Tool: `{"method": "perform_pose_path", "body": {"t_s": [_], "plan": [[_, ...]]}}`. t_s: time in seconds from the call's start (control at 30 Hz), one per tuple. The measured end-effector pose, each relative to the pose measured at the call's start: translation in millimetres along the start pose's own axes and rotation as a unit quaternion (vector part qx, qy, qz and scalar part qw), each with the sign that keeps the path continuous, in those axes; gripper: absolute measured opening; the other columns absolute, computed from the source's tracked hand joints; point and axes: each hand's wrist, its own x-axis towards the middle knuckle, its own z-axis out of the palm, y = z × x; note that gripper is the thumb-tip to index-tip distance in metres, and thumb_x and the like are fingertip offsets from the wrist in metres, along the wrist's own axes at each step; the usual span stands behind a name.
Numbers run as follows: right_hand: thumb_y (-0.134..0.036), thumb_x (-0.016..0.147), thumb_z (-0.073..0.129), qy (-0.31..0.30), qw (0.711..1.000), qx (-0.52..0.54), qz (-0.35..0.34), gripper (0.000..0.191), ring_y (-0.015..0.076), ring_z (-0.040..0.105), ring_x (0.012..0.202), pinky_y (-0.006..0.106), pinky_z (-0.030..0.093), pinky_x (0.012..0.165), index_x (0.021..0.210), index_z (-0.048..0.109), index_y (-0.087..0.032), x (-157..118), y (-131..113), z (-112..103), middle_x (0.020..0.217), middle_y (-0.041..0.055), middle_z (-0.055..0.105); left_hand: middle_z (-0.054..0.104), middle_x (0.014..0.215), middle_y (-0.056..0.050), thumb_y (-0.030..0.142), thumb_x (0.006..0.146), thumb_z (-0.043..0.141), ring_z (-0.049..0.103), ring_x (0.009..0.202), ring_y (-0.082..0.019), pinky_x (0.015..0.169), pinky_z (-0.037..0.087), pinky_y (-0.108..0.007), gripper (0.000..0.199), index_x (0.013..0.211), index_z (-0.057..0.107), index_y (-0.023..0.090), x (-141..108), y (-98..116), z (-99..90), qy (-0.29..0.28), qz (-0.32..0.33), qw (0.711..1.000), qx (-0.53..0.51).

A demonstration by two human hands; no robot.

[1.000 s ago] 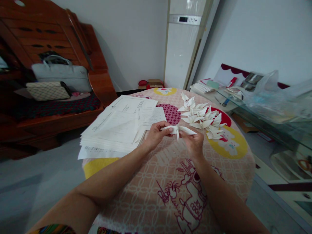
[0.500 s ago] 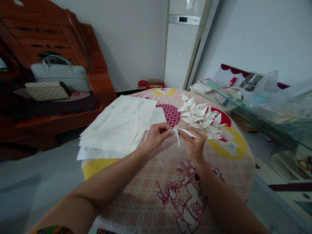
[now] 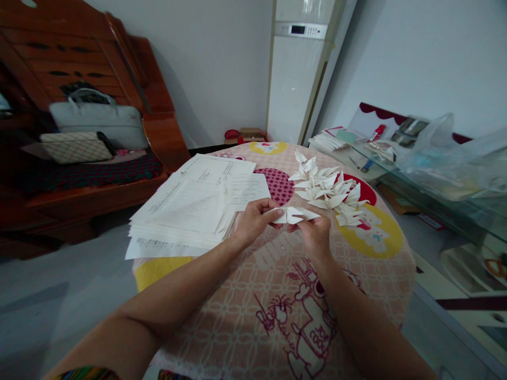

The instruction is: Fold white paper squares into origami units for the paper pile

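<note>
Between my two hands is a small piece of folded white paper, held just above the table. My left hand pinches its left end, thumb on top. My right hand grips the right part from below, and a pointed flap sticks out above those fingers. Just beyond my right hand lies a cluster of white folded paper cranes. To the left of my left hand is a stack of printed paper sheets, with a smaller sheet at its right side.
A patterned cloth covers the round table. On the right stands a glass-topped stand with a plastic bag and papers. A wooden bench at left bears a grey handbag. A white floor unit stands behind.
The folded paper has turned in my fingers: its narrow point hung down before, and now a flat, wide face shows. Both hands shifted only slightly.
</note>
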Motion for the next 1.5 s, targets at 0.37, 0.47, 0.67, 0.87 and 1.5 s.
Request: {"method": "perform_pose_path", "body": {"t_s": [0.37, 0.47, 0.67, 0.87, 1.5], "plan": [[-0.042, 0.075, 0.069, -0.042, 0.99, 0.095, 0.095, 0.029, 0.0101, 0.049, 0.034, 0.022, 0.043, 0.032, 0.063, 0.063, -0.016, -1.9, -1.9, 5.0, 0.045, -0.0029, 0.056, 0.062, 0.058, 0.0, 0.046, 0.07, 0.079, 0.055, 0.047, -0.008, 0.05, 0.045, -0.02, 0.039, 0.065, 0.062, 0.012, 0.3, -3.5, 0.9, -0.036, -0.066, 0.996, -0.039], [-0.043, 0.071, 0.071, -0.039, 0.982, 0.141, 0.123, 0.029, 0.0093, 0.046, 0.034, 0.021, 0.04, 0.03, 0.063, 0.063, -0.016, -3.9, -5.7, 7.4, 0.045, -0.0037, 0.054, 0.061, 0.057, 0.0, 0.045, 0.068, 0.081, 0.053, 0.046, -0.007, 0.047, 0.042, -0.019, 0.038, 0.067, 0.061, 0.012, -0.3, -4.1, 3.6, -0.051, -0.094, 0.989, -0.1], [-0.044, 0.072, 0.072, -0.059, 0.966, 0.183, 0.171, 0.033, 0.0078, 0.042, 0.033, 0.021, 0.036, 0.03, 0.058, 0.059, -0.017, -7.3, -8.7, 9.6, 0.044, -0.0059, 0.047, 0.056, 0.051, 0.002, 0.037, 0.07, 0.081, 0.048, 0.043, -0.005, 0.045, 0.037, -0.017, 0.033, 0.066, 0.058, 0.013, -4.6, -2.6, 11.4, -0.042, -0.125, 0.971, -0.197], [-0.044, 0.068, 0.075, -0.052, 0.949, 0.229, 0.212, 0.035, 0.0067, 0.04, 0.034, 0.02, 0.035, 0.031, 0.056, 0.054, -0.019, -8.1, -9.0, 9.7, 0.046, -0.0077, 0.045, 0.056, 0.052, 0.002, 0.037, 0.07, 0.082, 0.049, 0.046, -0.005, 0.047, 0.039, -0.016, 0.035, 0.064, 0.058, 0.013, -4.8, -5.9, 12.7, -0.047, -0.127, 0.964, -0.231], [-0.041, 0.07, 0.069, -0.101, 0.959, 0.159, 0.211, 0.033, 0.0081, 0.039, 0.029, 0.021, 0.029, 0.028, 0.05, 0.054, -0.018, -4.5, -13.3, 4.0, 0.038, -0.0059, 0.044, 0.064, 0.061, -0.002, 0.051, 0.075, 0.077, 0.056, 0.044, -0.007, 0.042, 0.042, -0.018, 0.043, 0.075, 0.066, 0.01, -4.9, 1.5, 2.5, -0.17, -0.126, 0.971, -0.108]]}}
